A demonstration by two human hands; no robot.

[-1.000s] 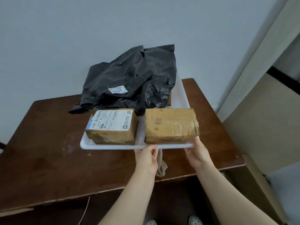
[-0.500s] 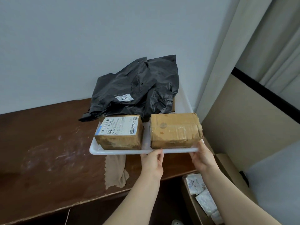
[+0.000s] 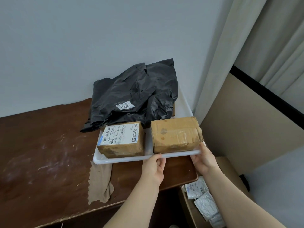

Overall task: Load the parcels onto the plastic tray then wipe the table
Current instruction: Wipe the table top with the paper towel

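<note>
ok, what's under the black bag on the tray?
The black bag covers the far half of the white tray. A cardboard corner peeks out at its right edge; the rest underneath is hidden.

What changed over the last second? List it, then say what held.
The white tray, gripped at its near edge by the left hand and the right hand, has been carried rightward toward the table's right end. That uncovered the tan cloth, now lying open on the table. Unchanged: both grips, the labelled box, the plain box and the black bag loaded as before.
</note>
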